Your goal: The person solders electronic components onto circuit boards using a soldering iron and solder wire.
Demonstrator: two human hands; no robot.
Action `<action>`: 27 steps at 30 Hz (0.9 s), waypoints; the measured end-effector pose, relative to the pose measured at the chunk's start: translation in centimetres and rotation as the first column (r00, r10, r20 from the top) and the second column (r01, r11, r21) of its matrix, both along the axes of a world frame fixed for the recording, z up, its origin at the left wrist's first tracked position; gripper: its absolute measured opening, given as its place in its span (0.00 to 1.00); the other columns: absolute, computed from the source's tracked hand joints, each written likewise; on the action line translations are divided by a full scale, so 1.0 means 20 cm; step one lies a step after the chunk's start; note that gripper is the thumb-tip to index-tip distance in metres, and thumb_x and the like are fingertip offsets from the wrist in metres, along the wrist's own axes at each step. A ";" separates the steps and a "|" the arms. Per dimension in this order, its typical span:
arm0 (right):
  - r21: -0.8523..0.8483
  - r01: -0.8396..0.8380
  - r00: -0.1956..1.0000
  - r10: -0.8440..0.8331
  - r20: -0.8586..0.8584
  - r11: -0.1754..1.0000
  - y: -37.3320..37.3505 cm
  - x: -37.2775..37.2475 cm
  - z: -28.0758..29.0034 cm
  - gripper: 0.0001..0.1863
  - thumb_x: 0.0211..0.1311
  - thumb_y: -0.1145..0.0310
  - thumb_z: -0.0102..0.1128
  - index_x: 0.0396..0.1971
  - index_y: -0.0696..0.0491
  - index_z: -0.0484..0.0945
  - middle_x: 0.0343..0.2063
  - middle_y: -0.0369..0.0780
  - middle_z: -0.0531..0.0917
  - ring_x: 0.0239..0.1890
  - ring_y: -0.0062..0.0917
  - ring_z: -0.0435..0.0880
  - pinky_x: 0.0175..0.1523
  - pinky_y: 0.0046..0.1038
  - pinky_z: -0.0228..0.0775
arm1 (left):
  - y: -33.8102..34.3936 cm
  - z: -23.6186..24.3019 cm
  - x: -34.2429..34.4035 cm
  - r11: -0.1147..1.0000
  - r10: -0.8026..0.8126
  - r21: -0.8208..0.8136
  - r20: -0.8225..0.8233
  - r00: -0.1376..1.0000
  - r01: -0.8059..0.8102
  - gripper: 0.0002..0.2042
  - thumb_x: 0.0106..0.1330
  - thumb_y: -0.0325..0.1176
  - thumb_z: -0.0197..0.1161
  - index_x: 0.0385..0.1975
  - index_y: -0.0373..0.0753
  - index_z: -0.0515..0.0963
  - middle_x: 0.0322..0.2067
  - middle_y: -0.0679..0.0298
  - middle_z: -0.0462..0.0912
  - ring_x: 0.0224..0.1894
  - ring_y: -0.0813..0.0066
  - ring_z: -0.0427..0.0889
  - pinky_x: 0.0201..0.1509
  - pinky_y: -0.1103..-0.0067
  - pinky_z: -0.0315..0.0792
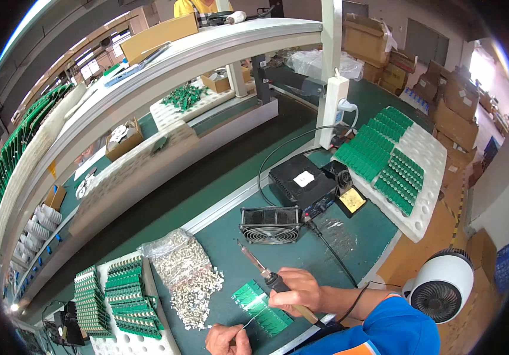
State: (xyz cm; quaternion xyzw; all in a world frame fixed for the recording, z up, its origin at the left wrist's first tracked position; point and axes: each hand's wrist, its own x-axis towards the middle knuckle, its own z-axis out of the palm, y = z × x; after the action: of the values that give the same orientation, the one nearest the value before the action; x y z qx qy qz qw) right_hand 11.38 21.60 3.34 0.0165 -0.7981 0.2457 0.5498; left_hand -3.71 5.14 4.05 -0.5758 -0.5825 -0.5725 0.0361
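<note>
My right hand (297,291) is closed round a soldering iron (273,280), whose metal tip points up and to the left, above the bench and apart from the board. Beneath it lies a green circuit board panel (253,300), flat on the bench, partly hidden by that hand. At the panel's near left side my left hand (228,341) pinches a thin strand of solder wire (251,320), which reaches over the board. An open plastic bag (177,255) spills many small whitish connectors (192,302) onto the bench, left of the panel.
A small black fan (270,225), a black soldering station (303,182) and a yellow sponge (352,200) stand beyond my hands. White foam trays (423,148) with green boards lie at right and at left. A cable (331,251) crosses the bench. A white fan (441,287) stands right.
</note>
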 end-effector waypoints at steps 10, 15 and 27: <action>-0.023 -0.044 0.999 0.044 0.027 0.999 -0.01 -0.01 0.05 0.19 0.48 0.79 0.70 0.42 0.54 0.77 0.17 0.35 0.64 0.18 0.31 0.66 0.24 0.33 0.56 | 0.01 -0.04 -0.01 0.993 0.107 -0.053 -0.030 0.994 -0.109 0.04 0.57 0.18 0.66 0.31 0.33 0.80 0.25 0.53 0.82 0.24 0.60 0.78 0.29 0.71 0.72; -0.051 -0.057 0.998 0.059 0.027 0.997 -0.02 -0.01 0.05 0.20 0.47 0.80 0.70 0.42 0.53 0.77 0.16 0.35 0.63 0.18 0.31 0.65 0.24 0.33 0.55 | 0.01 -0.03 0.00 0.995 0.089 -0.045 -0.056 0.994 -0.092 0.05 0.56 0.19 0.69 0.31 0.34 0.82 0.27 0.54 0.83 0.26 0.61 0.79 0.30 0.72 0.73; -0.018 -0.074 0.997 0.074 0.023 0.997 -0.04 -0.02 0.04 0.21 0.49 0.81 0.70 0.44 0.53 0.77 0.16 0.35 0.64 0.17 0.31 0.65 0.23 0.34 0.56 | -0.01 -0.06 -0.01 0.991 0.136 0.006 -0.078 0.988 -0.136 0.06 0.54 0.18 0.69 0.30 0.35 0.82 0.24 0.55 0.81 0.24 0.60 0.78 0.29 0.71 0.73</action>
State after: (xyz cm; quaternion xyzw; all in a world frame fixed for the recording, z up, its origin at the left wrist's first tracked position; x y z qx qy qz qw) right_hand 10.93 20.88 4.19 0.0385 -0.8012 0.2730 0.5311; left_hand -3.93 4.86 2.77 -0.5567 -0.6182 -0.5461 0.0979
